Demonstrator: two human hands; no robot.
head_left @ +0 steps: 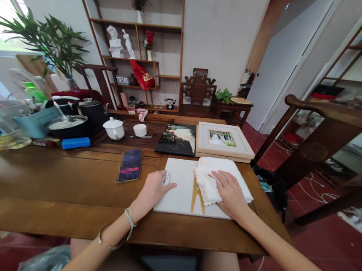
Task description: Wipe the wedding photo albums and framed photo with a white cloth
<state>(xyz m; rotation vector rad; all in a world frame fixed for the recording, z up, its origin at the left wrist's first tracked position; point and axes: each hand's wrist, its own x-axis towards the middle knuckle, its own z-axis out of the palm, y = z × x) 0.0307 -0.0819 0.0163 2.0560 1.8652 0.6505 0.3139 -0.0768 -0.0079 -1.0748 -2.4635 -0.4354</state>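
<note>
A flat white board [178, 196] with small dark print at its left and a gold design in its middle lies near the table's front edge. At its left edge is my left hand [151, 192], thumb on top and fingers curled along the side. A folded white towel [206, 184] with a scalloped border covers the board's upper right part and reaches past its right edge. My right hand [229, 194] rests flat on the towel, fingers spread. What lies under the towel is hidden.
Behind the board are a black picture panel [177, 139] and a light framed photo [248, 149]. A phone [130, 166] lies left of my left hand. Farther left are a white lidded cup [113, 128], a blue block [76, 143] and a black pan [67, 126]. A wooden chair [318, 148] stands right.
</note>
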